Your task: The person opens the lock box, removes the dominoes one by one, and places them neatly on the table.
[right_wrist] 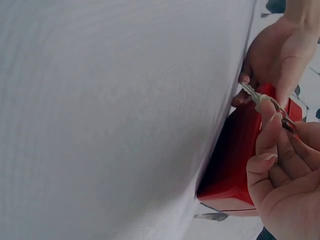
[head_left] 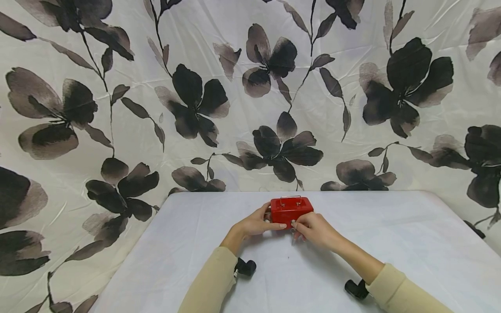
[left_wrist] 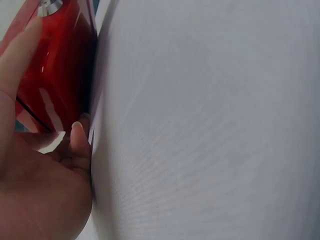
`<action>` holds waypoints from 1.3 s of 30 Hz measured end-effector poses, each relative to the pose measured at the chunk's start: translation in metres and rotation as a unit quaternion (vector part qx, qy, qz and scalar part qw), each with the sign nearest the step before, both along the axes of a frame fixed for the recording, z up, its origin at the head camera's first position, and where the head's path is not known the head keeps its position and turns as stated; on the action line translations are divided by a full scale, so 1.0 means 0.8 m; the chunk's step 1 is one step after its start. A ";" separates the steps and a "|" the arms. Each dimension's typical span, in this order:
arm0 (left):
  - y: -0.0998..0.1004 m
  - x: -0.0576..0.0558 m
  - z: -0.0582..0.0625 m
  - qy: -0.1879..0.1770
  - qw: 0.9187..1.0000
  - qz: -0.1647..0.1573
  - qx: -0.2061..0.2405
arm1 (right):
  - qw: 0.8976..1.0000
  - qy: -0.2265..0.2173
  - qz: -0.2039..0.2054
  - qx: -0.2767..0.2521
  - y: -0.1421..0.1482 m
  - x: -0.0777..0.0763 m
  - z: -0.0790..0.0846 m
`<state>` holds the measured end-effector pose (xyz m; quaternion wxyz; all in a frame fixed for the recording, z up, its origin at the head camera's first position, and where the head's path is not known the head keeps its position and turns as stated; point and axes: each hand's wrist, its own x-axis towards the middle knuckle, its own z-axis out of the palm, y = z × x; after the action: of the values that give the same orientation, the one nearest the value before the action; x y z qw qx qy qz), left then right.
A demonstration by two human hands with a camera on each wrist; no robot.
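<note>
A small red cash box (head_left: 282, 214) with a wire handle (head_left: 291, 197) folded up on its lid stands on the white-covered table, lid down. My left hand (head_left: 256, 222) grips its left end, the thumb along the front face and the other fingers at the side. In the left wrist view a silver lock (left_wrist: 50, 7) shows near the thumb tip. My right hand (head_left: 318, 231) pinches a key (right_wrist: 288, 125) at the front of the box, by the lock. A second key (right_wrist: 251, 92) dangles from the same ring. The key's blade is hidden.
The white tablecloth (head_left: 274, 278) spreads around the box, whose place is close to the table's far edge. Behind it hangs a pale curtain (head_left: 336, 143) with dark flowers. Dark wrist cameras (head_left: 245, 267) sit at both beige sleeves.
</note>
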<state>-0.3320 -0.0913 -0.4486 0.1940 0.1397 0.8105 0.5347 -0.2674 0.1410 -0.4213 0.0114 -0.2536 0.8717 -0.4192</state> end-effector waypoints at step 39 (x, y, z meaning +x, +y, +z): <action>-0.001 -0.001 -0.003 0.019 1.000 -0.009 -0.010 | 0.953 -0.263 -0.004 -0.148 0.004 0.010 0.003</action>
<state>-0.3329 -0.0919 -0.4509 0.1848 0.1547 0.8179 0.5224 -0.2593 0.1440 -0.4192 0.2012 -0.1300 0.7666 -0.5958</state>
